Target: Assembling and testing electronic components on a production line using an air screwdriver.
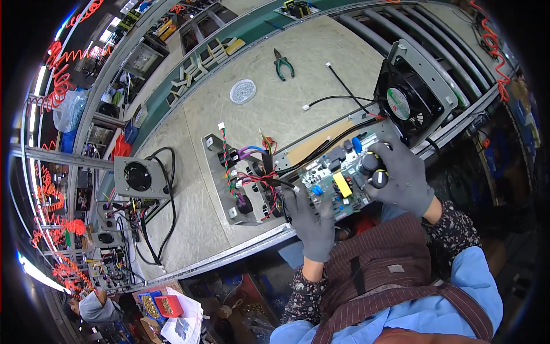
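Observation:
A populated circuit board (326, 179) with a yellow transformer and black capacitors is tilted over the bench's near edge. My right hand (404, 180), in a grey glove, is closed round its right end, fingers by the large capacitors. Also gloved, my left hand (315, 226) is at the board's lower left edge, thumb against it; some fingertips are hidden among wires. Beside those fingers ends a dark cable with a small white connector (296, 188). Left of the board lies an open metal chassis (220, 198) with red, green and purple wires. A black fan (404, 100) stands at its right end.
Green-handled pliers (283, 67) and a round dish of small metal parts (243, 92) lie on the bench (192, 200). Another fan unit (137, 176) with black cables sits at left. Rollers (435, 51) run along the back right. Loose leads (335, 97) stretch from the fan.

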Tool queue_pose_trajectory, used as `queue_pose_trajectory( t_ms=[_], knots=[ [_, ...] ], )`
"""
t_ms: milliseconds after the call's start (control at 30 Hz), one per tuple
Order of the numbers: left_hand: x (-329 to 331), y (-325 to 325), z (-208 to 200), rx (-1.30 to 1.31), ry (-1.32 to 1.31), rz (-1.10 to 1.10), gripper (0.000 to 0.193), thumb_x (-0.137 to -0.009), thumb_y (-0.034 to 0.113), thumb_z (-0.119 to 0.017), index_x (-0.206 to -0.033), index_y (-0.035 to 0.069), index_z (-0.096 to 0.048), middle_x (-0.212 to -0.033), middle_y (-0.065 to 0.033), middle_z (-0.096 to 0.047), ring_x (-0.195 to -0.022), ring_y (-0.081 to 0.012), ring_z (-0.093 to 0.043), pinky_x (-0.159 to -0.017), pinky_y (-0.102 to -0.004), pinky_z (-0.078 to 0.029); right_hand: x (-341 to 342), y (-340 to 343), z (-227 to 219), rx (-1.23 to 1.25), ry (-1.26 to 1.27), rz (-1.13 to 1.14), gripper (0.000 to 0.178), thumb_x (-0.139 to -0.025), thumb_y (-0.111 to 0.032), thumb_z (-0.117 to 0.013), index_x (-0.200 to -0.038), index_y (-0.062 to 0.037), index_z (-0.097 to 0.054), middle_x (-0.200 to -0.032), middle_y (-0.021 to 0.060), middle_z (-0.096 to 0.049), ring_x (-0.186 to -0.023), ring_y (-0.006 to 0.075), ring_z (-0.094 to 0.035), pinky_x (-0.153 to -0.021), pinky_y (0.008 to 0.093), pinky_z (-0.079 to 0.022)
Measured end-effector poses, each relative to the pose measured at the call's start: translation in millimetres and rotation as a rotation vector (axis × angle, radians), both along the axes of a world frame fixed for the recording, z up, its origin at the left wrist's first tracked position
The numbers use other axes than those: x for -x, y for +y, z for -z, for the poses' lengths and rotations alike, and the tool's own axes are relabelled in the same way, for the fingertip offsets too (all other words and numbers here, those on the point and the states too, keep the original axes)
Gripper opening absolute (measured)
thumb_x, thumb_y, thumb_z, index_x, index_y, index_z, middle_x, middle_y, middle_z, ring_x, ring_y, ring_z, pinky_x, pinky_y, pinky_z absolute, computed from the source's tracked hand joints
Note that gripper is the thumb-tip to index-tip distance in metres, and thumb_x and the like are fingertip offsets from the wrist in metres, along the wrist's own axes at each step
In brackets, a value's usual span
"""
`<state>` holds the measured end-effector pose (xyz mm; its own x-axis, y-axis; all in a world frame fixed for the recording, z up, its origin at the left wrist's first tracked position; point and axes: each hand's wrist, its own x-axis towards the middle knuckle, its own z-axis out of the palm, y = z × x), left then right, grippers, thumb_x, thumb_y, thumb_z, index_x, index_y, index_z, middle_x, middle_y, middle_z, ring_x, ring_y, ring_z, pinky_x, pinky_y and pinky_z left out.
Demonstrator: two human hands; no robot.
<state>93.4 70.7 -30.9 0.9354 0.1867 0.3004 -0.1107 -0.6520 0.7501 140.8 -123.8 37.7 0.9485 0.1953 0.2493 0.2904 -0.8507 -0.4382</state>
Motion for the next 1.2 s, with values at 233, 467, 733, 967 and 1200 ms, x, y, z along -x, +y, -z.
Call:
queue_pose_trajectory(
  t_ms=[233, 467, 733, 967, 1200],
  knots=[
    [12.3, 2.5, -1.8, 0.107, 0.087, -0.045, 0.058, -0.085, 0.036, -0.052, -0.120, -0.009, -0.044, -0.131, -0.0359, -0.030, -0.124, -0.0468, -0.029, -0.102, -0.0450, -0.025, -40.8, 21.0, 16.6, 0.015, -0.150, 0.076, 0.055, -0.056, -0.025, -0.075, -0.105, -0.0112, -0.053, -0.102, 0.0105, -0.048, -0.087, 0.0291, -0.055, -0.070, 0.0386, -0.049],
    [10.6, 8.7, -1.3, 0.042, 0.046, 0.023, 0.054, -0.085, 0.033, -0.052, -0.119, -0.009, -0.046, -0.118, -0.0317, -0.043, -0.112, -0.0439, -0.041, -0.095, -0.0439, -0.033, -45.5, 29.7, 17.8, 0.086, -0.137, 0.080, 0.051, -0.056, -0.022, -0.074, -0.103, -0.0106, -0.055, -0.104, 0.0111, -0.051, -0.088, 0.0298, -0.057, -0.072, 0.0380, -0.048],
    [10.3, -0.8, -21.0, 0.020, 0.058, 0.055, 0.027, -0.079, 0.017, -0.058, -0.101, 0.000, -0.062, -0.103, -0.0192, -0.052, -0.095, -0.0327, -0.049, -0.083, -0.0395, -0.039, -55.4, 25.5, 15.1, 0.147, 0.006, 0.045, 0.051, -0.057, -0.025, -0.071, -0.102, -0.0100, -0.054, -0.101, 0.0110, -0.052, -0.088, 0.0290, -0.057, -0.074, 0.0381, -0.047],
    [-24.3, -4.1, -27.8, 0.003, -0.062, 0.096, 0.017, -0.077, 0.012, -0.061, -0.090, 0.001, -0.063, -0.116, -0.0220, -0.051, -0.104, -0.0320, -0.051, -0.086, -0.0375, -0.041, -66.1, 20.4, 1.6, 0.156, 0.039, -0.031, 0.050, -0.058, -0.025, -0.070, -0.103, -0.0088, -0.055, -0.100, 0.0118, -0.053, -0.086, 0.0276, -0.058, -0.068, 0.0374, -0.049],
    [-53.0, 11.9, -24.9, 0.028, -0.002, -0.021, 0.018, -0.076, 0.018, -0.064, -0.079, 0.002, -0.056, -0.097, -0.0150, -0.059, -0.082, -0.0251, -0.055, -0.074, -0.0347, -0.041, -73.3, 23.8, -4.5, 0.161, 0.107, -0.095, 0.048, -0.057, -0.024, -0.070, -0.100, -0.0083, -0.056, -0.097, 0.0117, -0.053, -0.083, 0.0273, -0.059, -0.066, 0.0376, -0.049]
  ],
)
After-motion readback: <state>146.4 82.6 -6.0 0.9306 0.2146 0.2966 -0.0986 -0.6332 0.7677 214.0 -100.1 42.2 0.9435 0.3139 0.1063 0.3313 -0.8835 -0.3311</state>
